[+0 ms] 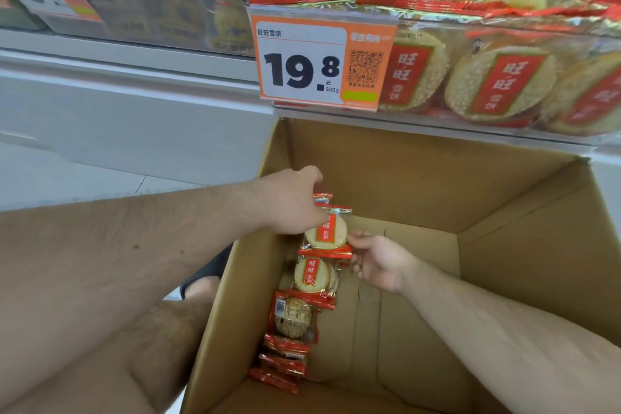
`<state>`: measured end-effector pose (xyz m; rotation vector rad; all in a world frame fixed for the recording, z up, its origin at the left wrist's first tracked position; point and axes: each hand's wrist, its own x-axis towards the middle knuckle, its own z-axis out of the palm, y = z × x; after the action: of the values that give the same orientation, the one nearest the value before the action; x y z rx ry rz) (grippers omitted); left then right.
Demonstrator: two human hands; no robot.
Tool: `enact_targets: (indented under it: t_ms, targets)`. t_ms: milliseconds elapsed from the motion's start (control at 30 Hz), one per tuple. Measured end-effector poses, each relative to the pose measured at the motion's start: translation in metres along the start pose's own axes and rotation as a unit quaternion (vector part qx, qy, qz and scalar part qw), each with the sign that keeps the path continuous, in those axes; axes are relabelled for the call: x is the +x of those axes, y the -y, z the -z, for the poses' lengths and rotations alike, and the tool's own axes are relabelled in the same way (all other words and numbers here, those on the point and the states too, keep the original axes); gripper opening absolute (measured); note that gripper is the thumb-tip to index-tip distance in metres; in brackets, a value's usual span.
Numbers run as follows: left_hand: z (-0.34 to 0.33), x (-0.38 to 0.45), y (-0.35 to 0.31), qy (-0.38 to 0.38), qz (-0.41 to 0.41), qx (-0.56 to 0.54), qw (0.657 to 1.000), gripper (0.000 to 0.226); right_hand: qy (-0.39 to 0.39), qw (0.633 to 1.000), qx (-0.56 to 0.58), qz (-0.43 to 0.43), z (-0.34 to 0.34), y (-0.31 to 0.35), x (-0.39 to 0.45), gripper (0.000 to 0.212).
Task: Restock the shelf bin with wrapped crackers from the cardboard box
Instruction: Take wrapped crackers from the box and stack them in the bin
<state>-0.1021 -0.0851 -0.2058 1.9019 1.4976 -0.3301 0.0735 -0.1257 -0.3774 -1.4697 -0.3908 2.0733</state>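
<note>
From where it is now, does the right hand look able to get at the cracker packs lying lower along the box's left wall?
Probably yes. The right hand is already inside the cardboard box, beside the cracker packs, with only bare box floor between; the left hand sits higher.

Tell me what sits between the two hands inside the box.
In the head view, one wrapped cracker lies between the left hand and the right hand, both touching it.

Brown cardboard box (420, 178) — red-wrapped pale crackers (325, 232) — orange-and-white price tag (319, 60).
</note>
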Motion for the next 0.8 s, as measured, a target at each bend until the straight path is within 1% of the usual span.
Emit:
enact_targets:
  t_ms: [33, 67, 133, 167, 200, 233, 267, 300, 333, 367, 400, 433, 467, 533, 600, 633, 667, 733, 800]
  targets:
    - [-0.001, 0.001, 0.001, -0.008, 0.018, -0.007, 1.0, 0.078, 0.052, 0.998, 0.031, 0.005, -0.002, 0.005, -0.007, 0.009]
    - [-0.002, 0.001, -0.001, -0.014, 0.031, -0.025, 0.999, 0.082, 0.105, 0.993, 0.052, 0.013, -0.006, 0.009, -0.015, 0.012]
    - [-0.004, 0.0, -0.005, -0.017, 0.042, -0.112, 0.993, 0.085, 0.193, 0.977, 0.08, 0.029, -0.016, 0.017, -0.024, 0.027]
    - [-0.004, 0.001, -0.007, -0.025, 0.042, -0.157, 0.986, 0.084, 0.223, 0.97, 0.086, 0.033, -0.02, 0.021, -0.026, 0.03]
    - [-0.003, 0.001, -0.007, -0.039, 0.039, -0.179, 0.982, 0.083, 0.243, 0.965, 0.09, 0.036, -0.023, 0.025, -0.027, 0.028]
    - [-0.001, 0.002, -0.008, -0.054, 0.033, -0.174, 0.983, 0.081, 0.24, 0.966, 0.093, 0.037, -0.025, 0.027, -0.026, 0.023]
    - [0.001, 0.002, -0.007, -0.067, 0.026, -0.148, 0.986, 0.079, 0.203, 0.974, 0.093, 0.029, -0.024, 0.025, -0.021, 0.02]
    - [0.003, 0.002, -0.008, -0.074, 0.019, -0.107, 0.991, 0.078, 0.139, 0.987, 0.077, 0.018, -0.022, 0.02, -0.014, 0.018]
    - [0.004, 0.002, -0.008, -0.076, 0.013, -0.066, 0.995, 0.077, 0.052, 0.998, 0.029, 0.004, -0.017, 0.012, -0.003, 0.016]
    - [0.005, 0.002, -0.008, -0.075, 0.009, -0.04, 0.996, 0.076, -0.046, 0.997, -0.056, -0.014, -0.013, 0.0, 0.008, 0.013]
    - [0.005, 0.002, -0.008, -0.068, 0.006, -0.032, 0.997, 0.076, -0.135, 0.978, -0.158, -0.034, -0.011, -0.013, 0.018, 0.009]
    - [0.004, 0.003, -0.008, -0.059, 0.004, -0.031, 0.998, 0.076, -0.197, 0.948, -0.243, -0.051, -0.01, -0.026, 0.026, 0.013]
    - [0.004, 0.003, -0.008, -0.052, -0.001, -0.032, 0.998, 0.076, -0.229, 0.922, -0.306, -0.065, -0.01, -0.037, 0.033, 0.029]
    - [0.003, 0.004, -0.008, -0.04, -0.01, -0.031, 0.999, 0.077, -0.242, 0.889, -0.383, -0.065, -0.015, -0.052, 0.043, 0.064]
    - [0.004, 0.005, -0.006, -0.036, -0.012, -0.036, 0.999, 0.076, -0.251, 0.857, -0.448, -0.048, -0.021, -0.061, 0.054, 0.089]
    - [0.004, 0.006, -0.005, -0.035, -0.01, -0.04, 0.999, 0.076, -0.249, 0.846, -0.47, -0.039, -0.023, -0.064, 0.059, 0.095]
    - [0.004, 0.007, -0.004, -0.035, -0.009, -0.041, 0.998, 0.076, -0.242, 0.837, -0.489, -0.033, -0.025, -0.066, 0.064, 0.096]
    - [0.005, 0.009, -0.002, -0.035, -0.004, -0.046, 0.998, 0.077, -0.227, 0.826, -0.515, -0.029, -0.026, -0.067, 0.069, 0.091]
    - [0.004, 0.011, 0.001, -0.029, 0.001, -0.053, 0.998, 0.076, -0.222, 0.835, -0.503, -0.018, -0.025, -0.07, 0.072, 0.085]
